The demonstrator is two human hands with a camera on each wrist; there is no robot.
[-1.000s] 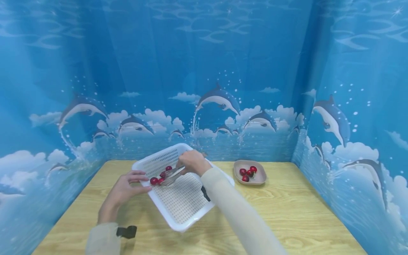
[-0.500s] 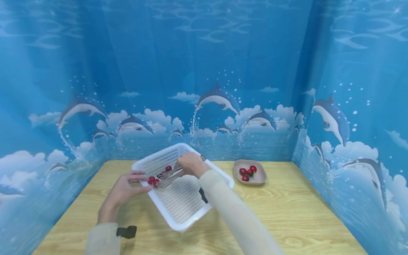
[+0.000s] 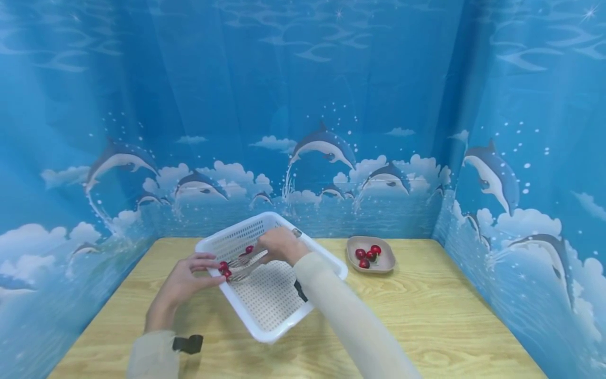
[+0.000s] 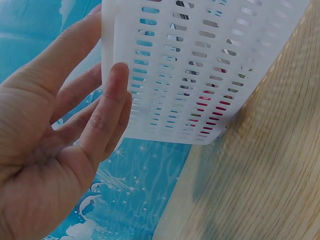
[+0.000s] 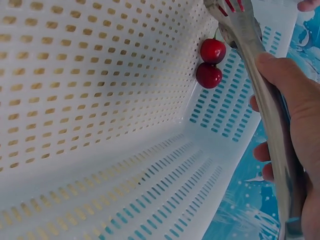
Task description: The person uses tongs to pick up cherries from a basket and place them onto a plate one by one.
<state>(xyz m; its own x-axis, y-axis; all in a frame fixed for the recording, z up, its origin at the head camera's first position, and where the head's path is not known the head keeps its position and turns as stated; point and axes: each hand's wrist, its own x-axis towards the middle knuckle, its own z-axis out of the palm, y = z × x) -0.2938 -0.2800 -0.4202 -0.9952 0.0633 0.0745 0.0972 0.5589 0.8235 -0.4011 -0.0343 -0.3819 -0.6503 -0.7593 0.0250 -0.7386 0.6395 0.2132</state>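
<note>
A white perforated basket (image 3: 272, 300) stands on the table. My left hand (image 3: 185, 279) grips its rim at the left, and the left wrist view shows the fingers (image 4: 112, 95) at the edge. In my right hand (image 3: 280, 245) is a pair of metal tongs (image 5: 267, 100), reaching inside the basket. Their fork-like tips are beside the cherries (image 3: 224, 269) at the left wall; red shows through the tines in the right wrist view. Two more cherries (image 5: 210, 62) lie close together along the basket side. Whether the tips pinch a cherry is hard to tell.
A small beige dish (image 3: 389, 258) with several cherries (image 3: 364, 262) stands to the right of the basket on the wooden table (image 3: 435, 316). Blue dolphin-print curtains (image 3: 303, 79) enclose the table at the back and sides.
My right hand has moved the tongs slightly left and down inside the basket. Cherries near the tips have shifted towards the left wall. The left hand has stayed on the rim.
</note>
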